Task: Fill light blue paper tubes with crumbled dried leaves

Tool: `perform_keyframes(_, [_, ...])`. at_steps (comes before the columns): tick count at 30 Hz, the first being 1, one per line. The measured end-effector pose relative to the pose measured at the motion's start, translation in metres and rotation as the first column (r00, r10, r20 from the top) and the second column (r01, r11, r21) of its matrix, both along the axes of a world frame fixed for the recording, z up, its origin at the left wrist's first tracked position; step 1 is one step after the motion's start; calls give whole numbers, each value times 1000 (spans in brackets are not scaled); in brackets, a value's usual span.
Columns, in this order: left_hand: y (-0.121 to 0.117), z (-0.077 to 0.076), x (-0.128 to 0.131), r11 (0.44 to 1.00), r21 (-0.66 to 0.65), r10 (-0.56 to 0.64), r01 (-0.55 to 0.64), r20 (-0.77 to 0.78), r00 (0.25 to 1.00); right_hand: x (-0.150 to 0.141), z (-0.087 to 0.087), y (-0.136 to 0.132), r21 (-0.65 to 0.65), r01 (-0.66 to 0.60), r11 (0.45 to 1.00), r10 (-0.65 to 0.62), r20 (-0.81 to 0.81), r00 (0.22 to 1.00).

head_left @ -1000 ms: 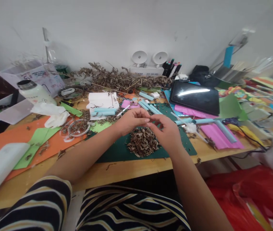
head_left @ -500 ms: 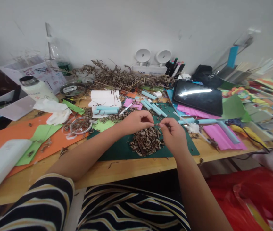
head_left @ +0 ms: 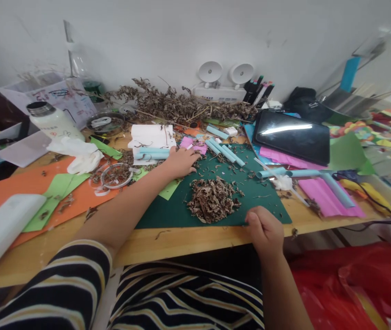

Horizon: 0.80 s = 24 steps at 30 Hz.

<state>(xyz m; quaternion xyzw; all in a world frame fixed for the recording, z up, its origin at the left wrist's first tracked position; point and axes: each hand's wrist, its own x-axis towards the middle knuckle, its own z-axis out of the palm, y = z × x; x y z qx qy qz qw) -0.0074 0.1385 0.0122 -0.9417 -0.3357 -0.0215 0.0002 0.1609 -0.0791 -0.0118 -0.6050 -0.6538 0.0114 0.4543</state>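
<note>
My left hand point(head_left: 182, 162) reaches over the back left of a green cutting mat point(head_left: 168, 215), palm down with fingers stretched out. Under and beside its fingertips lie dried leaf scraps and a pink paper piece point(head_left: 195, 145). A heap of dried brown leaves point(head_left: 213, 200) sits at the mat's middle, between my two hands. At the mat's front right edge my right hand point(head_left: 266, 231) is curled into a fist. What it holds, if anything, is hidden. Light blue paper tubes point(head_left: 152, 156) lie on white paper point(head_left: 151, 135) just left of my left hand.
Dried plant stems point(head_left: 181, 107) line the wall. A black tablet point(head_left: 292, 137) and more blue tubes point(head_left: 304, 173) lie to the right. On the left stand a white bottle point(head_left: 54, 121) and a round dish of leaf bits point(head_left: 116, 175) on orange paper point(head_left: 9, 192).
My hands have parted from their meeting point above the leaf heap. The left moved back and left, its fingers spreading; the right came down toward the table's front edge and closed into a fist.
</note>
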Motion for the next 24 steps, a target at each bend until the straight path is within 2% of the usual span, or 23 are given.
perform_keyframes(3, [2, -3, 1, 1000, 15, 18, -17, -15, 1000, -2, -4, -3, 3, 4, 1000, -4, 21, 1000])
perform_keyframes(9, [5, 8, -4, 997, -48, 67, -59, 200, 978, 1, -3, -2, 19, 73, 997, -74, 6, 997])
perform_keyframes(12, [4, 14, -5, 986, -140, 134, -90, 347, 928, 3, 2, 6, 13, 117, 993, -117, 27, 993])
perform_keyframes(15, [3, 16, -5, 961, -266, 206, -73, 514, 833, -4, 7, 17, -47, 136, 990, -127, 150, 980])
perform_keyframes(17, [4, 15, -4, 913, -408, 284, -11, 617, 734, -17, 7, 22, -113, 232, 966, -196, 266, 944])
perform_keyframes(18, [4, 14, -3, 869, -493, 337, 44, 654, 677, -24, 6, 23, -144, 299, 943, -244, 310, 919])
perform_keyframes(20, [5, 10, -2, 740, -650, 456, 174, 675, 581, -38, 4, 24, -191, 399, 897, -319, 344, 883])
perform_keyframes(22, [5, 7, -1, 618, -740, 548, 267, 648, 529, -47, 2, 24, -219, 419, 881, -342, 317, 885])
perform_keyframes(23, [5, 5, 0, 592, -754, 569, 286, 642, 514, -48, 2, 24, -222, 416, 882, -347, 292, 891])
perform_keyframes(24, [5, 5, 0, 593, -750, 570, 293, 648, 505, -48, 4, 25, -214, 413, 885, -355, 265, 897])
